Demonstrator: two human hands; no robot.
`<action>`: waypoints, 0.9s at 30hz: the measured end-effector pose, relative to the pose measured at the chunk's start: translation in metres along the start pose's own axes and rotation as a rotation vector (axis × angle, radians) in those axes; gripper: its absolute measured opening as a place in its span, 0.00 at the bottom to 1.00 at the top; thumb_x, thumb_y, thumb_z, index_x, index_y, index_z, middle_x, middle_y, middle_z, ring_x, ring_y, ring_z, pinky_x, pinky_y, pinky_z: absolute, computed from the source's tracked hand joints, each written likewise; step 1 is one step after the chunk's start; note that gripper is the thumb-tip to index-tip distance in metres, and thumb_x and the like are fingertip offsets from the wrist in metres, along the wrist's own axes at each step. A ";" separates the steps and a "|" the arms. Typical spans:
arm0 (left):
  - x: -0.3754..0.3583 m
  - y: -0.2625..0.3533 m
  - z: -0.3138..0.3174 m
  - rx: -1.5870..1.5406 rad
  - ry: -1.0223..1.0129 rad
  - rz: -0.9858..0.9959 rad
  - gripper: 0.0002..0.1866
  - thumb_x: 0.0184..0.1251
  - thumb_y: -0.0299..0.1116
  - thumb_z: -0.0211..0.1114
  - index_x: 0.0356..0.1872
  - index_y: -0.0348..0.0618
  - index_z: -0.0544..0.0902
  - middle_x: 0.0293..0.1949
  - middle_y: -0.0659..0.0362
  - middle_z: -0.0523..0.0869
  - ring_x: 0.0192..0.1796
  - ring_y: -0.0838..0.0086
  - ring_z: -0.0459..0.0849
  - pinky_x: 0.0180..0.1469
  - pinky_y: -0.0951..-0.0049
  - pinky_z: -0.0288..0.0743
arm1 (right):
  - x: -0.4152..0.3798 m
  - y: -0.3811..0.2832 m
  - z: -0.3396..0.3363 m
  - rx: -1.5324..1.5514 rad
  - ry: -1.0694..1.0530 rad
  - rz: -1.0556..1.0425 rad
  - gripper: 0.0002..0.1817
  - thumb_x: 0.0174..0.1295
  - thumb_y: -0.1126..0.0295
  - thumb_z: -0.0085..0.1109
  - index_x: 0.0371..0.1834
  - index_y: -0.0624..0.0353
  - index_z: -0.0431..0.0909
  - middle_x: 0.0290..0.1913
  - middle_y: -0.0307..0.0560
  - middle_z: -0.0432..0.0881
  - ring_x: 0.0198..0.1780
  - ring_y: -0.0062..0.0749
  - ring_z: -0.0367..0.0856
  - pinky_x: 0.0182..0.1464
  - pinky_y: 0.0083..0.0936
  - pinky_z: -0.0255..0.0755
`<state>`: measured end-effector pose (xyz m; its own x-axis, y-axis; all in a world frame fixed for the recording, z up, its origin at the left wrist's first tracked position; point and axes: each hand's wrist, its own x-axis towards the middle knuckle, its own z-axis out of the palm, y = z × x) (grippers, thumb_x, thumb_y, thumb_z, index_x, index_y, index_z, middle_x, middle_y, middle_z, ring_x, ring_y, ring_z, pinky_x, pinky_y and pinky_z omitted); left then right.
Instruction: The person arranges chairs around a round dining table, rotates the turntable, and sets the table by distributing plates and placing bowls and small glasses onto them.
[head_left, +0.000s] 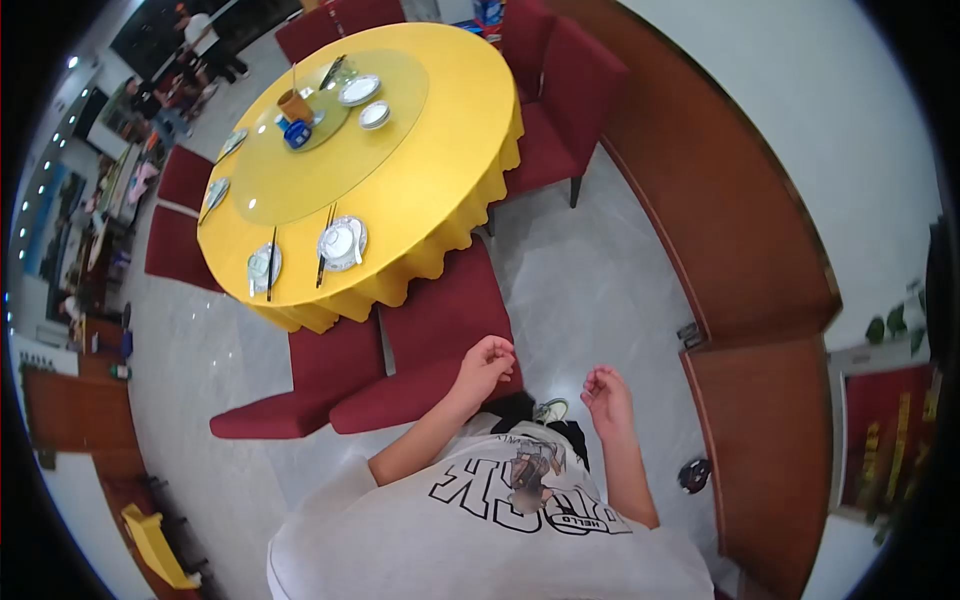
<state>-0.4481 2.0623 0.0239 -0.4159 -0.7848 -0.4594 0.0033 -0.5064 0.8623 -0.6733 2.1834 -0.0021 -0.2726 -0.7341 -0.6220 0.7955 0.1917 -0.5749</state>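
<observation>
My left hand (487,368) is raised in front of my body with its fingers curled, over the seat of a dark red chair (448,305). Whether anything is between its fingers is too small to tell. My right hand (607,398) hangs over the grey floor with its fingers partly bent and apart, holding nothing. Beyond them stands a round table with a yellow cloth (440,185). Near its front edge lie a place setting with a bowl (340,240) and another plate setting (264,268), each with black chopsticks.
A glass turntable (400,130) carries stacked plates (359,90), small dishes (374,115), a brown holder (294,106) and a blue item (297,134). Red chairs (560,110) surround the table. Brown wall panelling (720,200) runs along the right. People (203,40) are far at upper left.
</observation>
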 end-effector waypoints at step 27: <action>0.522 0.198 0.333 0.089 -0.331 0.172 0.06 0.66 0.24 0.60 0.42 0.42 0.78 0.33 0.65 0.80 0.34 0.82 0.77 0.37 0.78 0.73 | 0.381 -0.414 -0.013 0.017 0.002 0.097 0.06 0.65 0.72 0.55 0.44 0.54 0.76 0.35 0.40 0.81 0.34 0.27 0.81 0.36 0.28 0.77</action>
<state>-0.9678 1.6713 0.0259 -0.6874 -0.6906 -0.2249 0.0254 -0.3324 0.9428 -1.1137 1.8328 -0.0079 -0.1950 -0.7116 -0.6750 0.8271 0.2505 -0.5031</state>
